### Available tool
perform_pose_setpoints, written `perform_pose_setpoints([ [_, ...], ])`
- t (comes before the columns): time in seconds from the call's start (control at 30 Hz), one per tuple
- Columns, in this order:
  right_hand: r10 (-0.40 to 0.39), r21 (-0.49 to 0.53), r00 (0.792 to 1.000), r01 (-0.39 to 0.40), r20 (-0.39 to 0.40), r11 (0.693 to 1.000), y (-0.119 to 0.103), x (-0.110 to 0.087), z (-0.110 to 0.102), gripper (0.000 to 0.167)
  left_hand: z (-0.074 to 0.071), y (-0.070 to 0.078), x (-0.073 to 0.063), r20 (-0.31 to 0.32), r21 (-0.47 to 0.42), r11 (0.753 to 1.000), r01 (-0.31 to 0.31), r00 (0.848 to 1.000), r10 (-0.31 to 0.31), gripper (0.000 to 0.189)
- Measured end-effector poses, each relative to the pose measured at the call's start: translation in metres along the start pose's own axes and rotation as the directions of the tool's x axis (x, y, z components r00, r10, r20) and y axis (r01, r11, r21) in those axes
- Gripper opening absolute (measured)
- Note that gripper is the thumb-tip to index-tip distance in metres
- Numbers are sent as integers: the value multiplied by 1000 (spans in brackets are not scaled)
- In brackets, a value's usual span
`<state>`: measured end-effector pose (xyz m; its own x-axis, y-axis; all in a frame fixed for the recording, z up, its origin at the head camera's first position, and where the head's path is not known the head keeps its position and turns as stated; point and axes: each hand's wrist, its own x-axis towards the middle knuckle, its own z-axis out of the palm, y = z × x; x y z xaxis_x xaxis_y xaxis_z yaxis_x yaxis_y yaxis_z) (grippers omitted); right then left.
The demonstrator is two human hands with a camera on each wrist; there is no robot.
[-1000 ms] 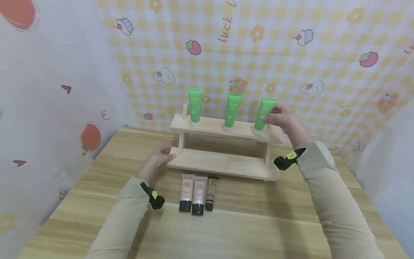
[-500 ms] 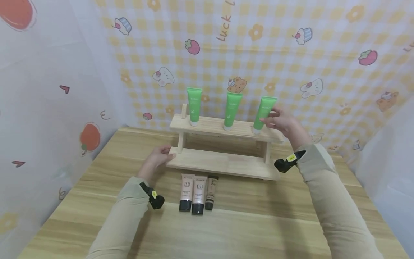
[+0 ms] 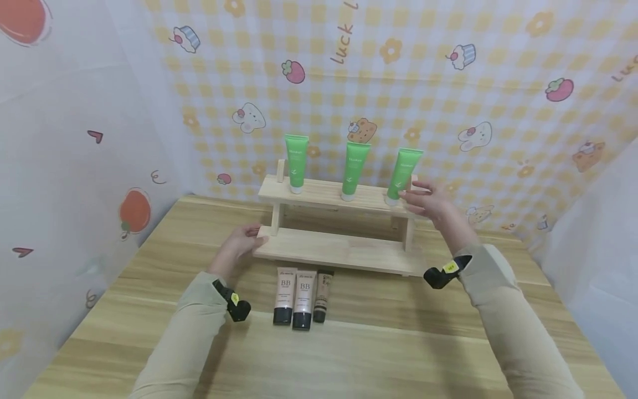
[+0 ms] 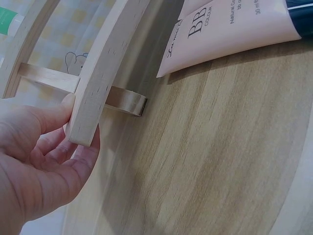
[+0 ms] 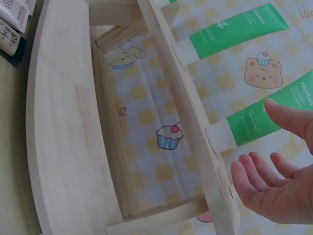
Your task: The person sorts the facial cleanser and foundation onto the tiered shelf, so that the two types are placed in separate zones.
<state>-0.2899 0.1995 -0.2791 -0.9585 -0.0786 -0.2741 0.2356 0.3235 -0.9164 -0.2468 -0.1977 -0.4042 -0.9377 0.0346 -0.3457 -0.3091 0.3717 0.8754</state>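
Observation:
Three green squeeze tubes stand on their white caps along the upper board of a two-tier wooden shelf (image 3: 329, 248): the left tube (image 3: 296, 160), the middle tube (image 3: 355, 169) and the right tube (image 3: 405, 169). My left hand (image 3: 241, 244) grips the left end of the lower board, and the left wrist view has the thumb on top with fingers beneath. Beside the right tube is my right hand (image 3: 431, 202), its fingers spread and relaxed. In the right wrist view the thumb (image 5: 288, 117) overlaps that tube, while the other fingers are apart from it.
In front of the shelf, two pale pink BB cream tubes (image 3: 304, 293) with black caps and a slimmer beige tube (image 3: 323, 293) lie on the wood-grain table (image 3: 349, 360). A patterned cloth (image 3: 399, 100) hangs right behind the shelf.
My right hand has loosened from the right green tube and moved slightly down, its fingers opening. The tube stays standing on the upper board. My left hand keeps its grip on the shelf.

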Motion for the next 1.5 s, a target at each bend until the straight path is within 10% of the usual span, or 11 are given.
perform_pose_setpoints([
  [0.7, -7, -11, 966, 10, 257, 1000, 26, -16, 26, 63, 2, 3, -1, -13, 22, 1000, 7, 1000, -7, 60],
  [1.5, 84, -70, 852, -56, 516, 996, 67, -22, 87, 55, 0, 4, 1, -5, 52, 999, 3, 1000, -3, 60],
])
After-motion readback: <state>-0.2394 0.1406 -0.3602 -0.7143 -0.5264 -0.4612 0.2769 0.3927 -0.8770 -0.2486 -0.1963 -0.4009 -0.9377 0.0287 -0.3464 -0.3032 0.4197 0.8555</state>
